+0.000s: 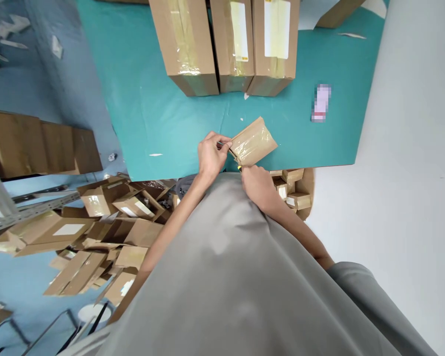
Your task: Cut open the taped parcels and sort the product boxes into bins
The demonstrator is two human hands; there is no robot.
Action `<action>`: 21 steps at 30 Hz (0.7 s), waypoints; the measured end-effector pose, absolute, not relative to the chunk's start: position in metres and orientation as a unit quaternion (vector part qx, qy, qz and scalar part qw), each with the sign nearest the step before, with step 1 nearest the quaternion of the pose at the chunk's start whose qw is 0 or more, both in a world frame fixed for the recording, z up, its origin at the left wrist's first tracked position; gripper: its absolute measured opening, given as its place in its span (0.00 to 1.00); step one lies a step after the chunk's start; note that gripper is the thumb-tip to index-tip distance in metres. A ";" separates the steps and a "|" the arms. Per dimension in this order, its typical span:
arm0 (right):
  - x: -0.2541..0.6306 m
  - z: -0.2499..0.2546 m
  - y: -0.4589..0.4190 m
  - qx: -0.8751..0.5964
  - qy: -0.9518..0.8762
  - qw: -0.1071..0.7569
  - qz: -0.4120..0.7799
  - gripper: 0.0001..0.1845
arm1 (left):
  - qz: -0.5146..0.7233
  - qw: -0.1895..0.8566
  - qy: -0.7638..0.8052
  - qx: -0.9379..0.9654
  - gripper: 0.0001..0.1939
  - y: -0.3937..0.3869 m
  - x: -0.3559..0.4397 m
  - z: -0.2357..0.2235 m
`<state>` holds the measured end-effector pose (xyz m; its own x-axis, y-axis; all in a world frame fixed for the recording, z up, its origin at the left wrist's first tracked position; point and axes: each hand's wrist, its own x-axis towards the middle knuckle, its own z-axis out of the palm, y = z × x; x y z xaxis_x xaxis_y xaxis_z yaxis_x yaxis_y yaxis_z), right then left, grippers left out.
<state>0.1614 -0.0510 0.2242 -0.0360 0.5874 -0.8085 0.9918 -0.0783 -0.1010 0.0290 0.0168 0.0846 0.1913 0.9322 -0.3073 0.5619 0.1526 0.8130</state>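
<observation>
Near the front edge of the teal tabletop (144, 113), a small, flat, clear-taped brown cardboard package (255, 142) is sitting obliquely. The left hand (212, 154) is pinching its left corner between thumb and fingers. The right hand (258, 185) is gripping a small yellow-and-black tool (240, 168), mostly hidden, at the tabletop's front edge. Three taped brown cardboard boxes (232, 69) are resting side by side toward the tabletop's far edge. A pale lilac oblong item (321, 101), blurred, is lying toward its right edge.

I stand in what looks like a packing room: taped cartons (226, 49) on a teal worktable (144, 109), cardboard boxes (144, 231) heaped nearby.
</observation>
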 end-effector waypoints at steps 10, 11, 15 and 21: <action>0.279 0.176 -0.052 0.811 0.521 0.016 -0.266 0.28 | 0.194 0.433 0.595 0.648 0.09 0.050 0.023 0.096; 0.281 0.169 -0.052 0.808 0.518 0.007 -0.282 0.27 | 0.194 0.428 0.592 0.655 0.09 0.053 0.025 0.099; 0.271 0.157 -0.061 0.802 0.505 -0.018 -0.319 0.27 | 0.193 0.395 0.544 0.714 0.12 0.048 0.048 0.110; 0.266 0.160 -0.068 0.799 0.499 -0.016 -0.336 0.29 | 0.137 0.396 0.412 0.810 0.15 0.022 0.090 0.109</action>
<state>0.2658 -0.0684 0.1595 0.2767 0.8080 -0.5202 0.7864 -0.5015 -0.3606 0.0901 0.0216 0.1094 0.6237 0.7746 -0.1047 0.5585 -0.3479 0.7530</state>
